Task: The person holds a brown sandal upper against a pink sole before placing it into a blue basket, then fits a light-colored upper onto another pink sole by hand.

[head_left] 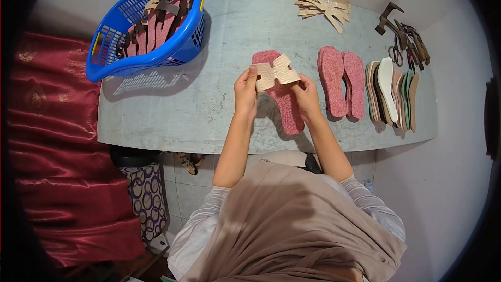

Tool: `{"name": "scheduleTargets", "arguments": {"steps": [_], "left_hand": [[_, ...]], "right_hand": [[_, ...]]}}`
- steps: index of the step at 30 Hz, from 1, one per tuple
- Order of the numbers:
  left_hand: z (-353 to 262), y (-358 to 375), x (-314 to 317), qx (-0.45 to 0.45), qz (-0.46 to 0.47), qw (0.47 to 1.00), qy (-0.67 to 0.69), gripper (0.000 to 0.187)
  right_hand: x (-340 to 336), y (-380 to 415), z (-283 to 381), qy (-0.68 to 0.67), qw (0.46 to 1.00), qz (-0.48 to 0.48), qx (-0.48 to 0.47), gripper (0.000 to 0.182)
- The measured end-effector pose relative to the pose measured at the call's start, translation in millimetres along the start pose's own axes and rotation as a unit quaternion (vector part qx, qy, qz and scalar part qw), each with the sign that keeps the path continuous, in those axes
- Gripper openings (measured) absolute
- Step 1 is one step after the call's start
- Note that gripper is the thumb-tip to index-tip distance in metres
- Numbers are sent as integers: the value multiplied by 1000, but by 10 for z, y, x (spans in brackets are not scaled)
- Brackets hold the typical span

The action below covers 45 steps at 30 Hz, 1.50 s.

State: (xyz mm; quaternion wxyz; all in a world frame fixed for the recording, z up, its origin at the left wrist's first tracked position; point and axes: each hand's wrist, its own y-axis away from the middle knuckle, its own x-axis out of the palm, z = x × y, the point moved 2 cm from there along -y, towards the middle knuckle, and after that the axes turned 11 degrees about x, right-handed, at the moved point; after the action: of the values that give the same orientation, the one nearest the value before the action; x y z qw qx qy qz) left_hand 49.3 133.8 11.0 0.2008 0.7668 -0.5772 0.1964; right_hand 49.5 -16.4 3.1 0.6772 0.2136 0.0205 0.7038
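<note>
A cream textured sandal strap [266, 77] with cut-outs is stretched between my two hands. Its left end is pinched by my left hand [245, 90], thumb on top. At the other end, the fingers of my right hand [307, 95] are closed on the strap's lower right edge. Below the strap lies a pink sole [286, 107], partly covered by the strap. To the right, more pink soles [332, 81] rest side by side on the table.
A blue basket [180, 47] with finished sandals stands at the back left of the table [162, 120]. Cream straps [323, 8] lie at the back. Hammer [386, 21] and pliers [417, 47] are at the back right, above a row of coloured insoles [385, 81].
</note>
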Motion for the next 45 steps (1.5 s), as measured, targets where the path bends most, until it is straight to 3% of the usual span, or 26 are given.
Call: {"name": "scheduleTargets", "arguments": {"steps": [3,7,10,16,19,23,26,29,35,41,45], "left_hand": [[-87,119,150,-12,31,983,178,34],[145,143,61,-62,105,991,50,34],[250,146,45,-46,78,993,74,28],[237,97,33,16,52,996,-69,18],[254,104,5,19,23,999,-30,17],[226,113,-26,-41,13,999,31,15],[219,146,-1,-78,12,995,56,14],[352,152,-44,-75,23,995,65,17],[359,132,-77,-52,30,997,44,16],[158,179,-9,-53,-16,996,75,17],[229,202,-37,-54,26,998,18,14]], "right_hand": [[-56,-44,44,-120,992,-15,21,18],[-113,-31,113,-110,993,-10,32,22],[-169,-60,7,-29,999,17,39,21],[-55,10,38,22,1000,-11,3,21],[-36,14,30,48,999,-10,-6,21],[-9,15,66,29,999,-1,28,20],[-122,-91,-62,132,991,37,8,19],[-94,-48,-114,170,985,10,36,20],[-114,-54,19,148,981,76,98,32],[-232,36,208,-42,958,260,117,46],[-183,36,235,-40,978,171,111,45]]}}
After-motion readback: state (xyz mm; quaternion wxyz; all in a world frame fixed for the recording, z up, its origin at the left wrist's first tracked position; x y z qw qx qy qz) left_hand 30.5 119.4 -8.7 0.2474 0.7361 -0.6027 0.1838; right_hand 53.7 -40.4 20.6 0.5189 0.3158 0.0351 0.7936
